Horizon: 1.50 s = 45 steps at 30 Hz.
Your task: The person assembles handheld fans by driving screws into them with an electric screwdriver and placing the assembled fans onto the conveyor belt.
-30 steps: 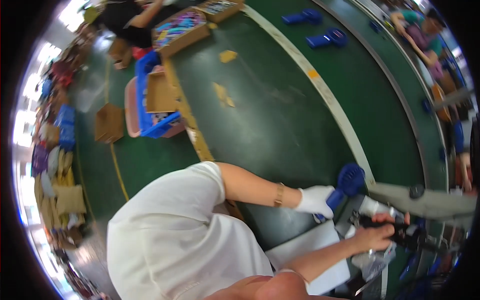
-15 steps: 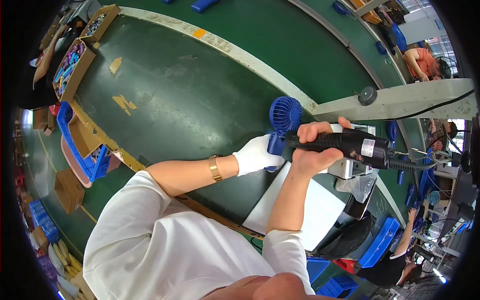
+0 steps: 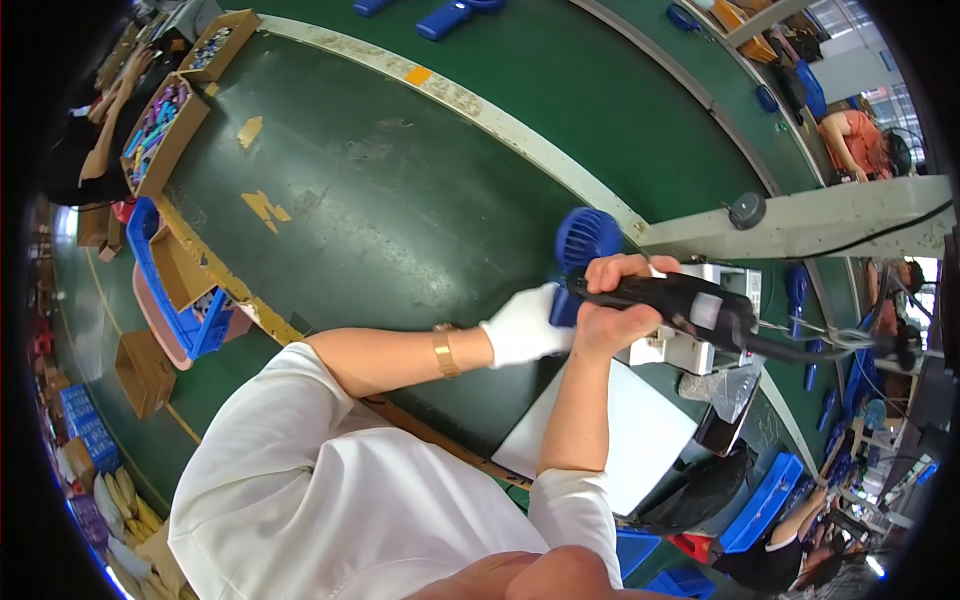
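Observation:
My left hand (image 3: 527, 326), in a white glove, is closed round the handle of a blue handheld fan (image 3: 588, 237). The fan's round caged head points away from me. A black electric screwdriver (image 3: 672, 300) lies in the grip of my bare right hand (image 3: 612, 318), its thumb along the near side and its fingers over the far side. The screwdriver's front end meets the fan's handle just below the head. Whether its bit touches a screw is hidden. Motion slightly smears the fan and the tool.
A white sheet (image 3: 625, 445) lies under my right forearm. Beyond the tool stand a white device (image 3: 690, 345) and a pale metal beam (image 3: 830, 210). Open boxes of colourful parts (image 3: 165, 140) sit far left. Blue fans (image 3: 445, 18) lie on the green belt; co-workers sit around.
The screwdriver's back end has swung lower and toward the left, and its cable has shifted with it. The fan has turned a little in my left hand's grip. The whole view has shifted slightly.

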Available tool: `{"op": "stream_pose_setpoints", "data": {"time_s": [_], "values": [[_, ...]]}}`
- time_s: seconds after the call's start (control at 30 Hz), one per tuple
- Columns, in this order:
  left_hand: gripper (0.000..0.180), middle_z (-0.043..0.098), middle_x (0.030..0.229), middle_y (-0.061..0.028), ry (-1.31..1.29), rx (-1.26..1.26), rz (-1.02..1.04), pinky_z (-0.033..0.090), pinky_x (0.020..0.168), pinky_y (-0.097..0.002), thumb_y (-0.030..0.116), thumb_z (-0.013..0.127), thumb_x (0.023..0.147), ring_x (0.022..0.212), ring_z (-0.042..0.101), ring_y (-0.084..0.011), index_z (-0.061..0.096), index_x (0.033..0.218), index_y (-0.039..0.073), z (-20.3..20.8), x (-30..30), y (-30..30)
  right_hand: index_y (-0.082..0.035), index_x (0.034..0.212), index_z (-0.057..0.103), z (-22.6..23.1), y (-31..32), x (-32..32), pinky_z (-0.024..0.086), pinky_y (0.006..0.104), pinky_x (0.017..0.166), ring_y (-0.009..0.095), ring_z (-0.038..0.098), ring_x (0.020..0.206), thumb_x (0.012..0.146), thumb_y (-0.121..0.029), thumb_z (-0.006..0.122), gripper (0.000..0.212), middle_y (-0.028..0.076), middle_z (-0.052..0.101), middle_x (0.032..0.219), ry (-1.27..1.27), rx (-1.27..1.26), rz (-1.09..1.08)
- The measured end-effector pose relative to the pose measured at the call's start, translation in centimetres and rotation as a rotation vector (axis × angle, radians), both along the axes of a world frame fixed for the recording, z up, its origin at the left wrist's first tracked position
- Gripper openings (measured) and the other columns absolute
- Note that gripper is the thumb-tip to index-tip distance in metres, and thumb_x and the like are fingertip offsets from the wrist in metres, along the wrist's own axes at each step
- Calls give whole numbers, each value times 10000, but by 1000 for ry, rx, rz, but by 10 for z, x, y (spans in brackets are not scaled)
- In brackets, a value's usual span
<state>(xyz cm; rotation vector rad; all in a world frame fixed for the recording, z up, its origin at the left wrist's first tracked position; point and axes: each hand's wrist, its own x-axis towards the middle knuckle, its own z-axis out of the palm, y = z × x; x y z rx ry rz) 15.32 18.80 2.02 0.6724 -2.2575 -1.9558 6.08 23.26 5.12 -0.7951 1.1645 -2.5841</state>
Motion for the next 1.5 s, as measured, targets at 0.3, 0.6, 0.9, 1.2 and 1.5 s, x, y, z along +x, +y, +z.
{"op": "stream_pose_setpoints", "data": {"time_s": [0.3, 0.6, 0.9, 1.2, 1.5], "values": [[395, 640, 758, -113, -53, 111, -10, 508, 679, -322, 275, 673, 714, 698, 644, -218, 509, 940, -3, -10, 1, -3, -121, 1224, 376, 22, 3, 2, 322, 268, 474, 121, 389, 496, 711, -738, 567, 825, 32, 458, 608, 82, 134, -141], [332, 634, 731, -76, -19, 194, -24, 506, 652, -289, 213, 661, 718, 666, 631, -160, 508, 925, 4, -6, -1, -4, -121, 1226, 388, 26, 7, -2, 324, 261, 455, 117, 400, 470, 711, -751, 549, 830, 20, 442, 576, 66, 153, -109], [350, 641, 741, -74, -22, 203, -37, 508, 658, -289, 213, 655, 713, 668, 633, -156, 514, 954, 1, -11, -2, -3, -72, 1211, 368, 21, 8, -2, 399, 263, 481, 135, 472, 510, 679, -678, 646, 853, 51, 491, 625, 4, 87, -23], [360, 644, 752, -86, -71, 267, -35, 515, 650, -289, 224, 663, 717, 661, 638, -162, 519, 958, 0, -3, -1, -7, -140, 1191, 408, 12, 7, -4, 346, 274, 493, 131, 418, 503, 721, -710, 589, 761, 34, 466, 613, 100, 179, -1], [355, 638, 722, -122, -74, 256, 24, 502, 676, -313, 223, 657, 687, 681, 639, -226, 526, 914, -16, 0, 0, -6, -161, 1122, 493, -2, 3, -3, 358, 263, 511, 124, 422, 526, 733, -663, 625, 649, 22, 475, 644, 91, 118, 12]]}}
